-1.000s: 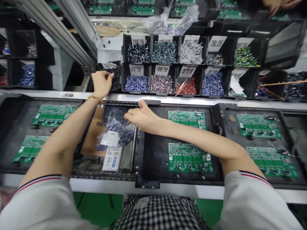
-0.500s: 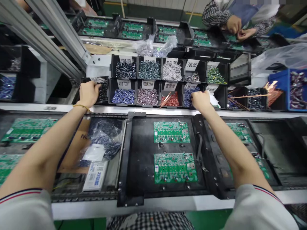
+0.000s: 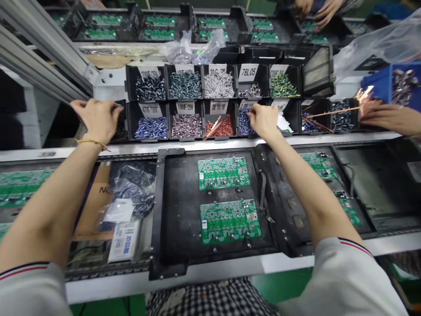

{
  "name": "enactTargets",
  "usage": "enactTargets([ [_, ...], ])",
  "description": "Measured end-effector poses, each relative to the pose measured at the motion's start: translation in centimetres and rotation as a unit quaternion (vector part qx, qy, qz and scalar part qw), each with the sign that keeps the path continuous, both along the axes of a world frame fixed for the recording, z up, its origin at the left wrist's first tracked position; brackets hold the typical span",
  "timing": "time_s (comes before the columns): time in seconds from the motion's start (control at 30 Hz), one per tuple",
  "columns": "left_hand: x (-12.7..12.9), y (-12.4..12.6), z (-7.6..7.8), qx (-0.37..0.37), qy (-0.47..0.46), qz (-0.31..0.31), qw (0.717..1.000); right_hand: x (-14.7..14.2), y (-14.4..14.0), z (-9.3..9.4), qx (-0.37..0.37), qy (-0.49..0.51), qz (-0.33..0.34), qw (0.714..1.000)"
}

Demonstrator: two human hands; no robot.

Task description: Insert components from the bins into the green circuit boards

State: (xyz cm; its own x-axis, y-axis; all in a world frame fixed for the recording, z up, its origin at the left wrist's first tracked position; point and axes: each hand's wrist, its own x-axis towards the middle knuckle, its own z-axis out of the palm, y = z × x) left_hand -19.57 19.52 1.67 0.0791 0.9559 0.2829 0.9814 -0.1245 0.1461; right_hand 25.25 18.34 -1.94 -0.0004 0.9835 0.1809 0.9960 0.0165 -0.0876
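Observation:
My left hand (image 3: pixel 95 118) is curled over the leftmost black bin (image 3: pixel 121 125) of dark parts, hiding most of it; a thin gold bracelet is on that wrist. My right hand (image 3: pixel 263 120) reaches into the bin of small blue components (image 3: pixel 242 122), fingertips pinched down among them. Whether either hand holds a part is hidden. Below my arms lies a black carrier tray (image 3: pixel 171 206) with two green circuit boards, an upper one (image 3: pixel 223 172) and a lower one (image 3: pixel 230 220).
Labelled bins hold blue (image 3: pixel 151 127), pink (image 3: pixel 186 125), red (image 3: pixel 223 127), silver (image 3: pixel 219 84) and green (image 3: pixel 283 85) parts. A bag of dark components (image 3: pixel 131 188) lies on a cardboard box (image 3: pixel 95 206). Another person's hand (image 3: pixel 388 118) rests at the right by a blue crate (image 3: pixel 378 83).
My right hand went from the bag on the conveyor up to the blue component bin. My left hand stayed at the leftmost bin. The view shifted right.

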Motion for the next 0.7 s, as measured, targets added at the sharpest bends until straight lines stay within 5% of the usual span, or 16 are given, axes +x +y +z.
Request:
enactTargets([
  [0.07,0.3,0.4,0.2,0.0,-0.018,0.031,0.999,0.0,-0.3,0.0,0.002,0.009,0.012,1.0],
  [0.17,0.7,1.7,0.8,0.005,-0.292,0.153,0.944,0.0,-0.8,0.1,0.011,0.043,0.02,0.999],
  [0.23,1.8,1.9,1.7,-0.007,-0.465,0.197,0.863,-0.4,-1.4,0.6,0.026,0.075,0.023,0.997],
  [0.3,4.4,0.6,2.7,-0.06,-0.61,0.154,0.775,-1.7,-2.8,1.7,0.044,0.106,0.044,0.992],
  [0.33,6.3,-0.7,3.0,-0.099,-0.679,0.116,0.718,-2.6,-3.8,2.5,0.055,0.118,0.066,0.989],
  [0.37,8.6,-2.3,3.2,-0.152,-0.763,0.071,0.625,-3.6,-5.1,3.2,0.064,0.129,0.102,0.984],
  [0.4,11.1,-4.1,3.1,-0.217,-0.807,0.051,0.547,-4.7,-6.5,4.0,0.07,0.139,0.14,0.978],
  [0.5,18.8,-9.4,1.7,-0.421,-0.799,0.128,0.411,-7.6,-10.8,5.3,0.071,0.136,0.23,0.961],
  [0.57,22.6,-11.6,0.4,-0.476,-0.784,0.152,0.369,-8.2,-13.0,5.2,0.037,0.116,0.284,0.951],
  [0.7,26.1,-13.2,-0.9,-0.485,-0.787,0.148,0.351,-6.3,-14.7,4.4,0.001,0.107,0.261,0.959],
])
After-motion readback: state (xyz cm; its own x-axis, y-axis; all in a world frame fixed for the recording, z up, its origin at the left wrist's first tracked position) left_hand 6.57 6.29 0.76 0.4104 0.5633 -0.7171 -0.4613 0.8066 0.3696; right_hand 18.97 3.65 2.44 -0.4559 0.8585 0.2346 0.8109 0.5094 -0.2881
